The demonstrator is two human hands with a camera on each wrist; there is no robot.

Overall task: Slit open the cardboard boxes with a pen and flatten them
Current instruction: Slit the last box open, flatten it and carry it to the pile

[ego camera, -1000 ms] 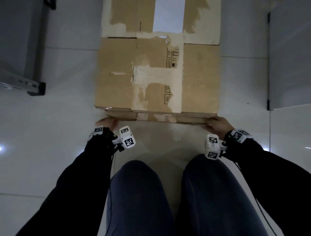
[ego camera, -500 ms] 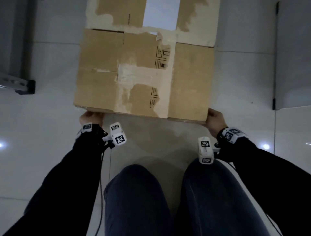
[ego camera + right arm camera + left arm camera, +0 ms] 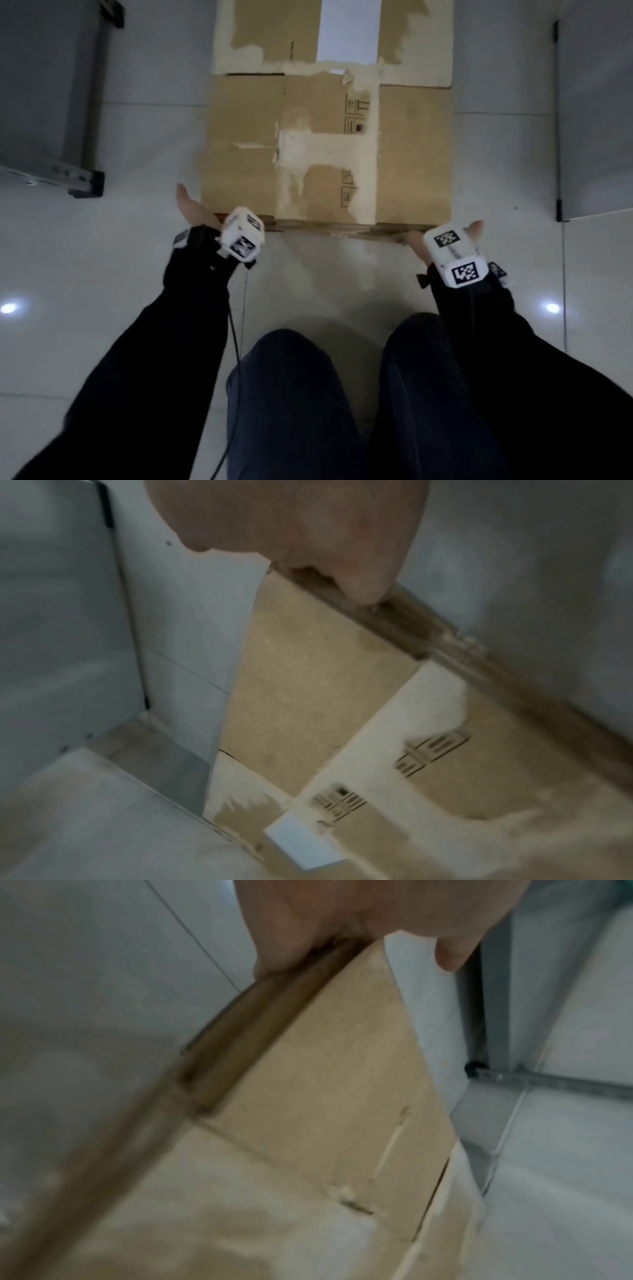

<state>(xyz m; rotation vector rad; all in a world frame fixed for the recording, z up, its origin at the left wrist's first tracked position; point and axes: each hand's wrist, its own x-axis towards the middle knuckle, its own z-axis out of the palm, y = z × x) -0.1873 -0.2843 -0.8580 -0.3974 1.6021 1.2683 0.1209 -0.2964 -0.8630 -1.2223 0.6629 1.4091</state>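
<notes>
A flattened brown cardboard box (image 3: 325, 154) with torn tape strips lies on the white tiled floor in front of my knees. My left hand (image 3: 193, 209) is at its near left corner, palm up, fingers hooked under the edge and thumb spread off to the side. The left wrist view shows that hand (image 3: 308, 920) at the layered edge of the box (image 3: 325, 1110). My right hand (image 3: 416, 238) holds the near right corner the same way. In the right wrist view a finger of the right hand (image 3: 359, 588) curls onto the box (image 3: 308, 683) edge. No pen is in view.
A far flap with a white label (image 3: 349, 31) extends beyond the box. A metal frame foot (image 3: 82, 181) stands on the floor at the left. A grey panel (image 3: 596, 120) stands at the right. My knees (image 3: 291, 394) are close behind the near edge.
Both hands have turned palm up at the near edge, thumbs now out to the sides. The near edge, raised and skewed half a second ago, sits square and lower.
</notes>
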